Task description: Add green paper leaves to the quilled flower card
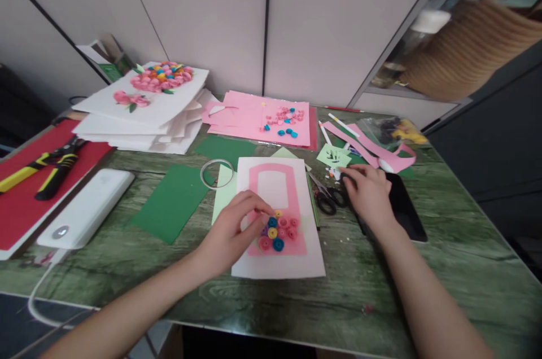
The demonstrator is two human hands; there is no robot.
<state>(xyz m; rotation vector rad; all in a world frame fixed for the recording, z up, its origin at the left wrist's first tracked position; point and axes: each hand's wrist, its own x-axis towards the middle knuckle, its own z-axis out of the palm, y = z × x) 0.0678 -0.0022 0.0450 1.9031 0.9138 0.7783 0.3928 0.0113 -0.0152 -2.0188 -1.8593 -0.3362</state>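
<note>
Two arms, bare as far as they show; left forearm (144,298) and right forearm (429,285) slim, smooth-looking, narrowing toward the wrists (202,262); left hand (235,229) and right hand (369,195) ungloved, slender, fingers (253,201) thin with rounded tips; nails too small to tell

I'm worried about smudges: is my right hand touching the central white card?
Apart. The head view shows tabletop and scissors between the right hand and the central white card.

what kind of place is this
Probably a paper-craft worktable, perhaps at home: scissors, a white card bearing coiled paper flowers, and green paper sheets lie on it.
</note>
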